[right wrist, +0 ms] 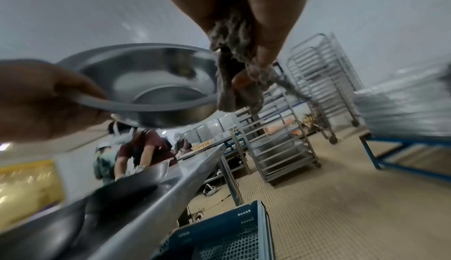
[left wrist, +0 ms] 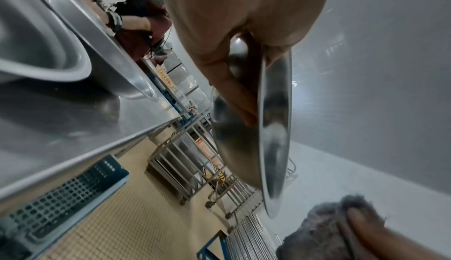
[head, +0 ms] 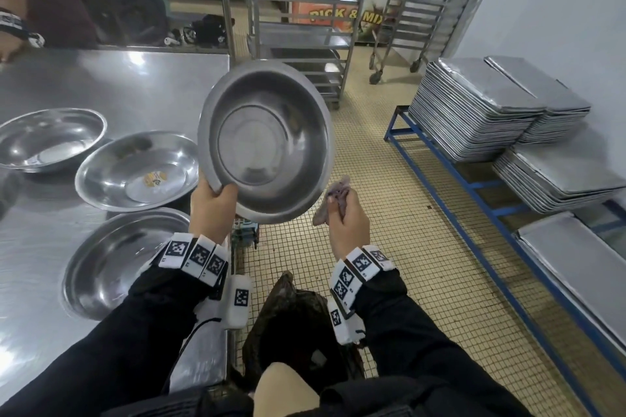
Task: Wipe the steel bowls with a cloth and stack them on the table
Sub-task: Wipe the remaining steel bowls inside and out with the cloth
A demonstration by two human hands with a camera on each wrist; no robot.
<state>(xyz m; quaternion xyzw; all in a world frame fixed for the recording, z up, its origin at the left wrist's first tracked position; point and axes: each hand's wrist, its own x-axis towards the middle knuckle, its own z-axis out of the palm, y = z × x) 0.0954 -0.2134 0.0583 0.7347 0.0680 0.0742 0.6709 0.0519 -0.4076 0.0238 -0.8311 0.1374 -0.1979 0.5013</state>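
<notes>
While three shallow steel bowls [head: 135, 173] wait on the steel bench [head: 111, 78], a round steel bowl [head: 267, 142] is grasped at its rim by the left hand [head: 211, 206]. Its tilted hollow is faced by the right hand [head: 349, 223], clenched round a grey cloth [head: 333, 200] just beside the lower rim.

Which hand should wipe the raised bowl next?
Probably the right hand: it already grips the cloth beside the bowl's rim, while the left hand is busy holding the bowl.

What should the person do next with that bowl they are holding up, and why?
Probably bring the cloth in the right hand into the bowl and start wiping. The left hand holds the bowl by its rim, tilted open toward the person, and the cloth sits just beside its rim.
</notes>
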